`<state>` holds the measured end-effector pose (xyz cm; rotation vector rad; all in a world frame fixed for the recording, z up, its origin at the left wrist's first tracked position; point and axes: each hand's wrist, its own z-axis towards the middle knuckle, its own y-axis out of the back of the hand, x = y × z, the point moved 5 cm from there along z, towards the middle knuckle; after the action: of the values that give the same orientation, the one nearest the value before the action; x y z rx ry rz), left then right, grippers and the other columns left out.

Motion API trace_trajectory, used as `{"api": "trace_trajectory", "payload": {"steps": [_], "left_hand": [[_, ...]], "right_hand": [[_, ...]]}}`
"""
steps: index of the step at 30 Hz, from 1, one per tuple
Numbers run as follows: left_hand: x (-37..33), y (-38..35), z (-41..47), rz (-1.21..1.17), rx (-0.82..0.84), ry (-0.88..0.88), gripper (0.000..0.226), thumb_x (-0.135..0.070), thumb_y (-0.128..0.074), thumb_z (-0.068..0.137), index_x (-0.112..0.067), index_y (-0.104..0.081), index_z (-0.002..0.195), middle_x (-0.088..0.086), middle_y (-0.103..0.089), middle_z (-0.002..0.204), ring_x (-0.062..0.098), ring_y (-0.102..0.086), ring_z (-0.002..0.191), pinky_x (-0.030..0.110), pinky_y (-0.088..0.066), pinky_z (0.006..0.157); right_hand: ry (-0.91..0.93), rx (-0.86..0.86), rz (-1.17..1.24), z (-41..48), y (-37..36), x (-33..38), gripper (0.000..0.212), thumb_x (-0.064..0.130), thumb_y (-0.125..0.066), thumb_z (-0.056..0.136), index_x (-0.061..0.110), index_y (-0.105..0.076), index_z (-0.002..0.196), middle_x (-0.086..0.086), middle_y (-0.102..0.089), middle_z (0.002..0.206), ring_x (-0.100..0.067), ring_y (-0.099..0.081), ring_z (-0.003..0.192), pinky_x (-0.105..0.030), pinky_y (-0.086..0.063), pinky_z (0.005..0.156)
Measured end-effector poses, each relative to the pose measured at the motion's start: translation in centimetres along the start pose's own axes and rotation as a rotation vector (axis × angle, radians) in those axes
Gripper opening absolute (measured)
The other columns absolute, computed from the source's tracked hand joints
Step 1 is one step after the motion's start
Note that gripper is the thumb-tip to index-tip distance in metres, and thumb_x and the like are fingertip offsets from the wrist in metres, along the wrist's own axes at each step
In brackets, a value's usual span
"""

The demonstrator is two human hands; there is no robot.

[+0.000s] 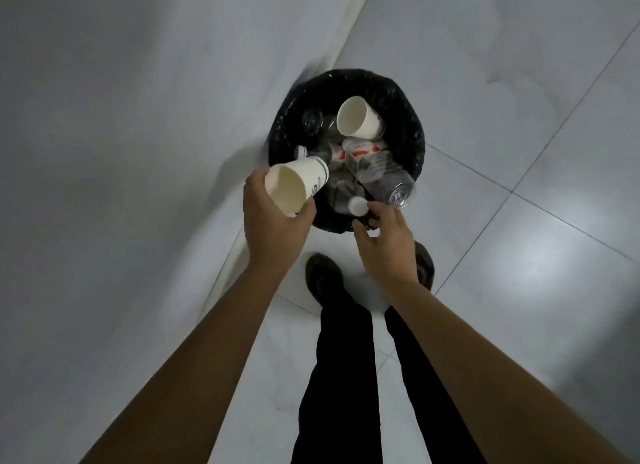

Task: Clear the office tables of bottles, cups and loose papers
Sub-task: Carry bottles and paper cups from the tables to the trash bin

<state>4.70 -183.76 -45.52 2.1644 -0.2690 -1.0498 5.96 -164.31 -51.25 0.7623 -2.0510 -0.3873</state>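
A round bin with a black liner [408, 117] stands on the floor by the wall, filled with bottles and cups. My left hand [273, 221] holds a white paper cup [294, 186] tilted on its side over the bin's near left rim. My right hand [384, 235] hovers at the near rim with fingers spread and nothing in it. Just beyond its fingertips lie a clear plastic bottle [388, 181] and a white bottle cap [357, 206]. Another white paper cup [358, 119] lies on top of the pile at the back.
A grey wall [121, 134] runs along the left, meeting the tiled floor [519, 152] at a pale baseboard. My dark shoes [322, 276] and black trousers stand just in front of the bin. Open floor extends to the right.
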Motion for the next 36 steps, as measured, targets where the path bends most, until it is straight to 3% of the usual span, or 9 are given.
{"api": "trace_trajectory", "payload": {"steps": [7,11,14,16,21,26,29,32,36], "left_hand": [[1.4,-7.2,8.3,-0.113,-0.073,0.018,0.073,-0.052,-0.072,0.071,-0.014,-0.052,0.13,0.002,-0.056,0.128,0.018,-0.059,0.117,0.04,-0.054,0.094],[-0.4,-11.7,11.3,0.019,0.056,-0.069,0.073,-0.043,-0.073,0.081,-0.01,-0.047,0.14,0.011,-0.046,0.137,0.019,-0.052,0.12,0.022,-0.043,0.099],[-0.8,-13.3,11.7,0.187,0.232,-0.181,0.08,-0.056,-0.065,0.08,-0.012,-0.043,0.144,0.014,-0.044,0.142,0.028,-0.045,0.129,0.039,-0.04,0.108],[-0.2,-12.6,10.4,0.244,0.255,-0.203,0.079,-0.059,-0.054,0.088,-0.013,-0.035,0.149,0.015,-0.038,0.15,0.03,-0.036,0.138,0.041,-0.033,0.113],[1.2,-6.4,1.9,0.141,0.12,-0.115,0.055,-0.039,-0.043,0.101,-0.01,-0.038,0.148,0.012,-0.044,0.147,0.025,-0.041,0.135,0.035,-0.034,0.111],[-1.3,2.3,-9.4,0.068,0.175,0.102,0.043,-0.031,-0.051,0.101,-0.015,-0.048,0.141,-0.003,-0.061,0.126,0.015,-0.055,0.119,0.025,-0.04,0.094],[-6.4,8.8,-15.5,0.053,0.277,0.133,0.038,-0.027,-0.056,0.098,-0.014,-0.054,0.134,-0.004,-0.064,0.116,0.014,-0.06,0.11,0.019,-0.04,0.085],[-13.0,16.8,-21.3,-0.017,0.217,0.14,0.036,-0.026,-0.057,0.098,-0.016,-0.054,0.132,-0.003,-0.063,0.114,0.012,-0.06,0.105,0.01,-0.041,0.077],[-20.9,25.6,-28.2,-0.141,0.132,0.064,0.032,-0.026,-0.058,0.098,-0.02,-0.056,0.129,-0.005,-0.064,0.111,0.008,-0.061,0.103,0.018,-0.046,0.083]], "right_hand": [[-0.006,0.023,-0.032,0.8,-0.1,-4.0,0.036,0.033,-0.058,0.097,0.023,-0.056,0.131,0.007,-0.056,0.118,-0.001,-0.053,0.093,-0.032,-0.055,0.081],[0.023,0.035,-0.05,1.4,0.5,-4.9,0.034,0.034,-0.058,0.096,0.026,-0.057,0.129,0.008,-0.056,0.118,-0.002,-0.053,0.093,-0.031,-0.054,0.08],[0.024,0.054,-0.06,1.7,0.8,-5.2,0.036,0.036,-0.057,0.097,0.025,-0.055,0.131,0.005,-0.056,0.123,-0.008,-0.057,0.099,-0.033,-0.054,0.081],[0.016,0.058,-0.073,1.7,1.3,-5.0,0.037,0.038,-0.055,0.098,0.024,-0.054,0.132,0.003,-0.056,0.126,-0.01,-0.058,0.099,-0.033,-0.054,0.081],[0.002,0.077,-0.088,-0.2,4.2,-3.4,0.036,0.039,-0.045,0.102,0.021,-0.056,0.132,0.0,-0.055,0.13,-0.017,-0.059,0.111,-0.032,-0.048,0.087],[-0.044,0.133,-0.14,-6.8,11.5,0.4,0.039,0.034,-0.051,0.099,0.023,-0.052,0.137,0.0,-0.052,0.137,-0.021,-0.058,0.116,-0.033,-0.045,0.095],[-0.074,0.111,-0.114,-12.9,18.2,4.8,0.043,0.038,-0.052,0.098,0.024,-0.049,0.139,0.002,-0.052,0.136,-0.017,-0.057,0.117,-0.03,-0.044,0.096],[-0.062,0.039,-0.023,-20.5,24.8,10.6,0.045,0.042,-0.05,0.099,0.024,-0.048,0.14,0.003,-0.053,0.134,-0.003,-0.055,0.103,-0.027,-0.047,0.094],[0.017,-0.077,0.096,-29.5,32.0,17.6,0.046,0.043,-0.049,0.1,0.024,-0.046,0.142,0.006,-0.054,0.134,0.0,-0.053,0.111,-0.02,-0.046,0.094]]}}
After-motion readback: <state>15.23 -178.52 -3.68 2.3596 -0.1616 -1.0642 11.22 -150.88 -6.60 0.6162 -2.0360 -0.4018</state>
